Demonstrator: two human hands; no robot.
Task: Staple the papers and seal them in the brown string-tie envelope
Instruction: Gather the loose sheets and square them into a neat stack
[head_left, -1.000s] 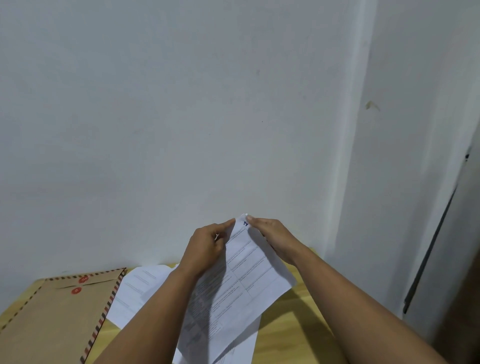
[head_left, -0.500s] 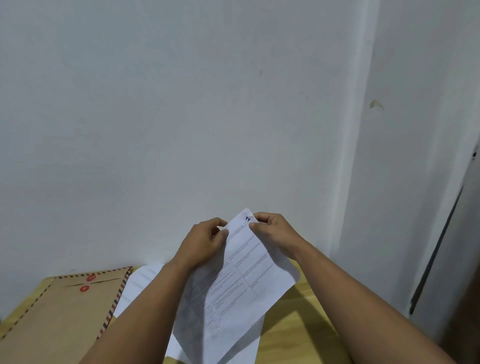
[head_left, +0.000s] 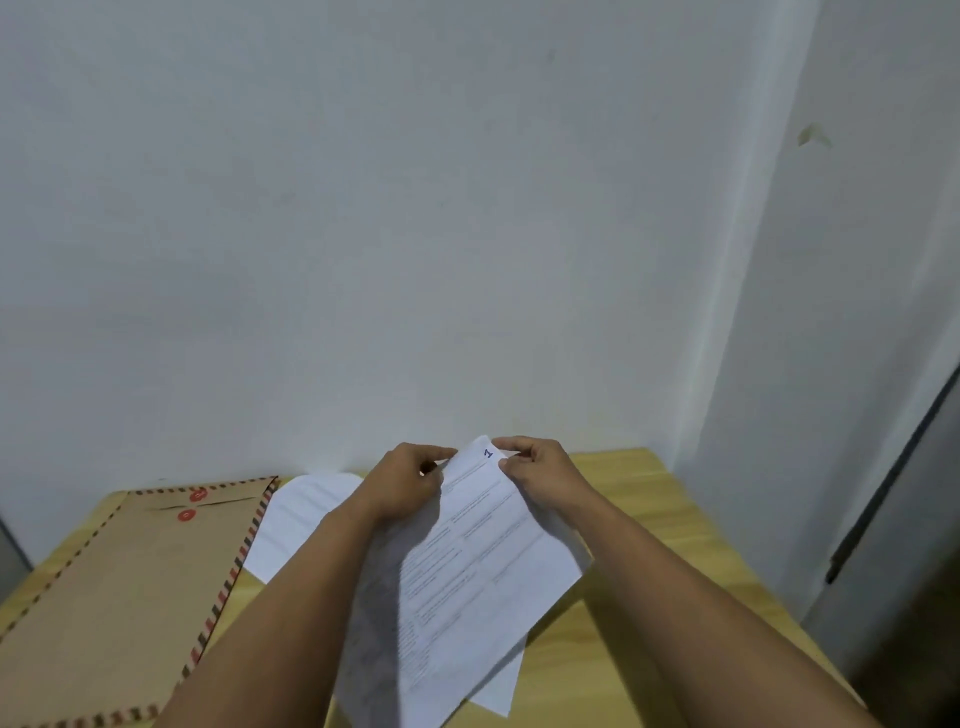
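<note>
Hands raised: left hand (head_left: 410, 480), right hand (head_left: 537, 475) fingers pinch papers (head_left: 467, 561) top corner, apparently.

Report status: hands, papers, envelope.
Both hands, left and right, grip white printed papers at the top corner. Brown string-tie envelope flat on table, untouched. No stapler visible.

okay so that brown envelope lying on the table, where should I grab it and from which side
Take the brown string-tie envelope with the striped border by its long right edge, the one nearest the loose white sheet. It lies flat on the wooden table with that edge bare and uncovered, so a grip there, coming from the right, is probably easiest. Both the left hand and right hand are pinching the printed papers now.
</note>
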